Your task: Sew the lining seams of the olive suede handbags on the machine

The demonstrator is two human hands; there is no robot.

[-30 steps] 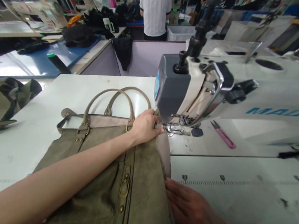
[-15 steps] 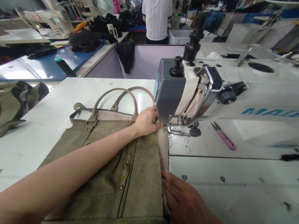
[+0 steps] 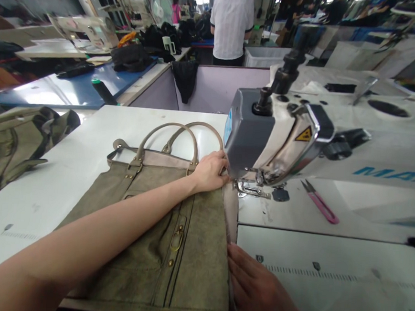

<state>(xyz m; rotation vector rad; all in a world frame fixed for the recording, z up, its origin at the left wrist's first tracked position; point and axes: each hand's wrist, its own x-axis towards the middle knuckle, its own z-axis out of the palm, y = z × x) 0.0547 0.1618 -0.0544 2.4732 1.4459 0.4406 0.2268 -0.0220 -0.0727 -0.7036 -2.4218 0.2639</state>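
Note:
An olive-green handbag (image 3: 204, 241) with two curved handles and brass fittings lies flat on the white sewing table, its right edge along the sewing machine (image 3: 255, 135). My left hand (image 3: 211, 171) is at the bag's top right corner, thumb and fingers closed on the edge right beside the presser foot (image 3: 251, 190). Lower down, my right hand (image 3: 258, 289) holds the same side edge, fingers together, with a strip of pale lining (image 3: 230, 207) showing between the hands. The fingertips of both hands are partly hidden.
Pink-handled thread snips (image 3: 320, 203) lie right of the needle area. Another olive bag piece (image 3: 10, 149) rests at the table's left. Behind the low partition (image 3: 230, 88) stands a person in a white shirt (image 3: 232, 25). A dark thread cone (image 3: 104, 92) is at the back left.
The view has shifted, so the machine and the bag's upper part appear further right and slightly lower. Both hands keep their places on the bag's edge.

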